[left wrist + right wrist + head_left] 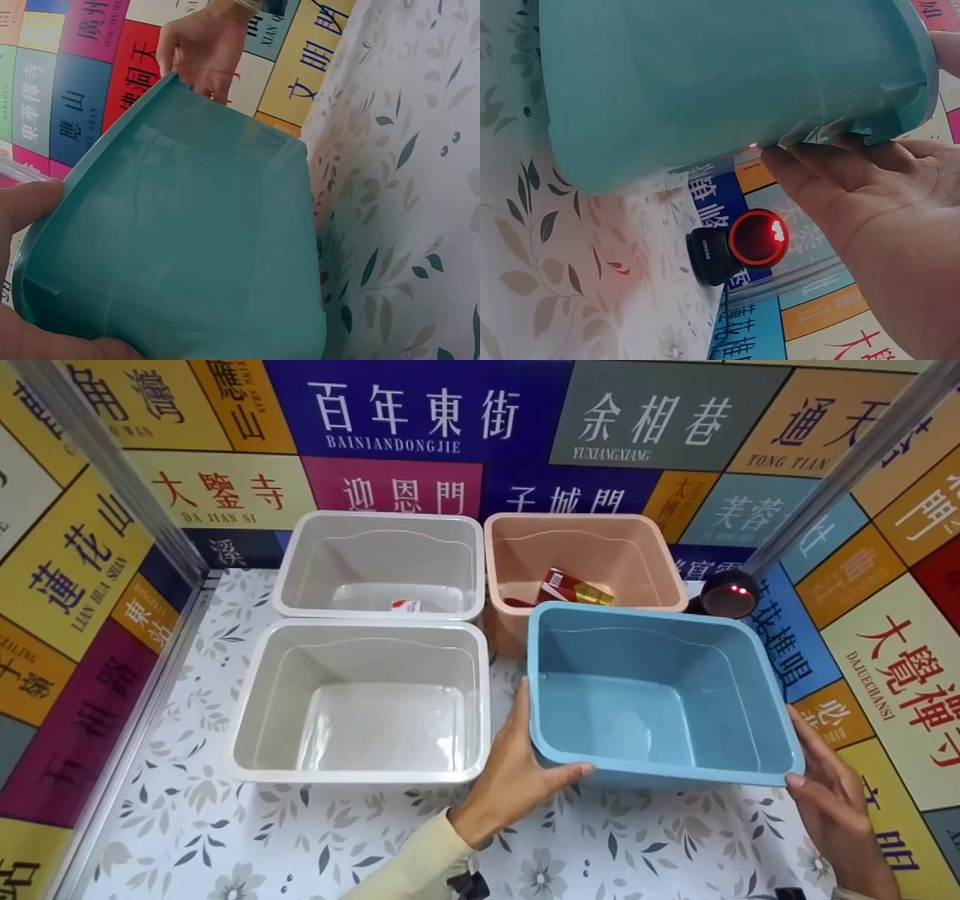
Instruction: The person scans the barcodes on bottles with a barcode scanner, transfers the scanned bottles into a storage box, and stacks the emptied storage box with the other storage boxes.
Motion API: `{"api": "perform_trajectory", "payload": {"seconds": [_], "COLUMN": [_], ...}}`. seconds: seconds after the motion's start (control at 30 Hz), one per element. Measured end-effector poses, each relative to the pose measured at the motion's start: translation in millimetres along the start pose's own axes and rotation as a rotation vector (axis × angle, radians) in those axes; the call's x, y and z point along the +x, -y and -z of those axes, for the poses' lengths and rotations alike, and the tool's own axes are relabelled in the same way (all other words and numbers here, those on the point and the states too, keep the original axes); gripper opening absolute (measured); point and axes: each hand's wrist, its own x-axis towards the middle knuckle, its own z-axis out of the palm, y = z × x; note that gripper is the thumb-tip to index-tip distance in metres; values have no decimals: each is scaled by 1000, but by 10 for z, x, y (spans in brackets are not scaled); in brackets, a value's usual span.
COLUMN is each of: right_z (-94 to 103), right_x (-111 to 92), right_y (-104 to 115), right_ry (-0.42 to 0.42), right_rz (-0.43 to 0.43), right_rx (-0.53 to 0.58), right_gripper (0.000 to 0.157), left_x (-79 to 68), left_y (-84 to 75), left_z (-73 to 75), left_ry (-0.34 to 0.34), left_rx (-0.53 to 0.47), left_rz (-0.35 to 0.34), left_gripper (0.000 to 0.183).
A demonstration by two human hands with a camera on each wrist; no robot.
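A blue plastic bin (660, 774) is held between both hands at the front right, its inside bare. On its left side, my left hand (510, 780) grips the near corner, thumb along the front rim and fingers against the side wall. My right hand (836, 810) holds the opposite near corner, with its thumb at the rim. In the right wrist view, the fingers (840, 169) of that hand lie along the bin's outer wall. From the left wrist, the bin's outer wall (202, 210) fills most of the view.
Left stands a cream bin (360, 776), with a grey bin (379, 521) behind it holding a small white-and-red item. A peach bin (577, 521) holds red and gold packets (574, 587). Near its right side sits a black round device (729, 594) glowing red. Printed panels surround the floral table.
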Motion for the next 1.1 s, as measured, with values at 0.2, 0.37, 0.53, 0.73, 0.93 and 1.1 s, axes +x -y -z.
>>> {"api": "perform_trajectory", "payload": {"seconds": [0.2,0.37,0.53,0.73,0.93,1.1], "right_z": [-45,-43,-62,-101,-142,-112], "right_x": [-1,22,30,17,68,88], "right_y": [78,120,207,365,476,513], "right_ry": [-58,-57,-62,-162,-174,-174], "right_rz": [-5,82,113,29,61,67], "right_rx": [-50,-57,-51,-134,-155,-181], "right_gripper": [78,78,77,77,79,82], "left_x": [19,48,72,107,147,161], "left_y": [-99,-206,-320,-449,-559,-674], "left_z": [59,111,159,195,262,335], "left_ry": [9,7,13,21,21,33], "left_rx": [-23,-36,-53,-64,-55,-46], "left_rz": [32,-17,-34,-49,-92,-117], "left_gripper": [140,138,138,137,133,132]}}
